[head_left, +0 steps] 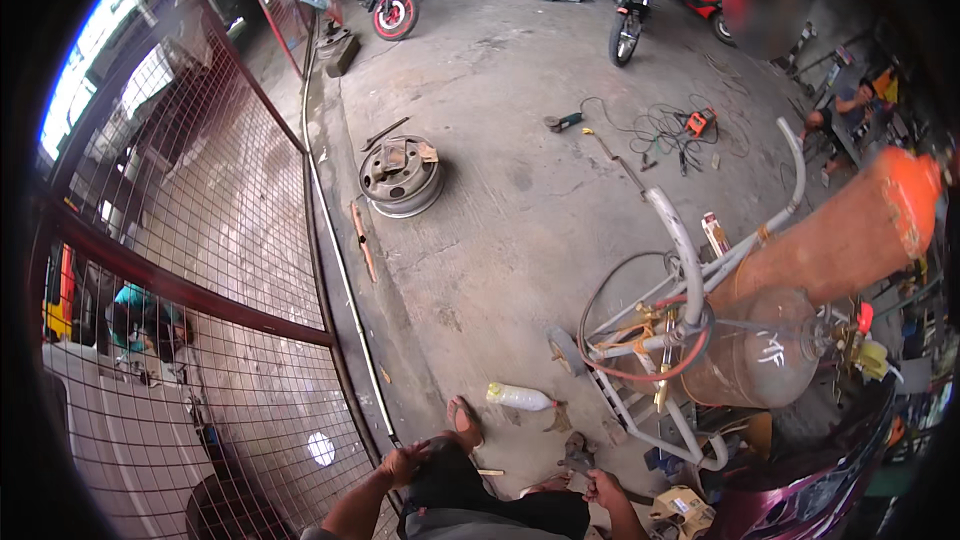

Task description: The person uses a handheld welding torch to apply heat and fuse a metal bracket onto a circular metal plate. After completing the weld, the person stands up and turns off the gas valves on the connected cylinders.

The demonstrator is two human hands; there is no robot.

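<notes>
My left hand [403, 464] is beside my left knee, with its fingers curled. Whatever they hold, if anything, is hidden. On the right, my right hand [604, 488] is closed around the handle end of a metal tool [577, 452]. The tool has a broad grey-brown head pointing forward; its exact kind is unclear. A clear plastic bottle [521, 398] with a yellowish end lies on the concrete ahead of my hands. My foot in a slipper [463, 424] stands between my left hand and the bottle. Near my right hand sits a tan box-like piece [683, 510].
A metal trolley [690, 260] carries an orange cylinder [830, 230], a brown tank [765, 350] and hoses at right. A wire-mesh gate [200, 300] runs along the left. Ahead lie a wheel rim [402, 175], a grinder [564, 122] and cables. Motorcycles [627, 5] stand behind.
</notes>
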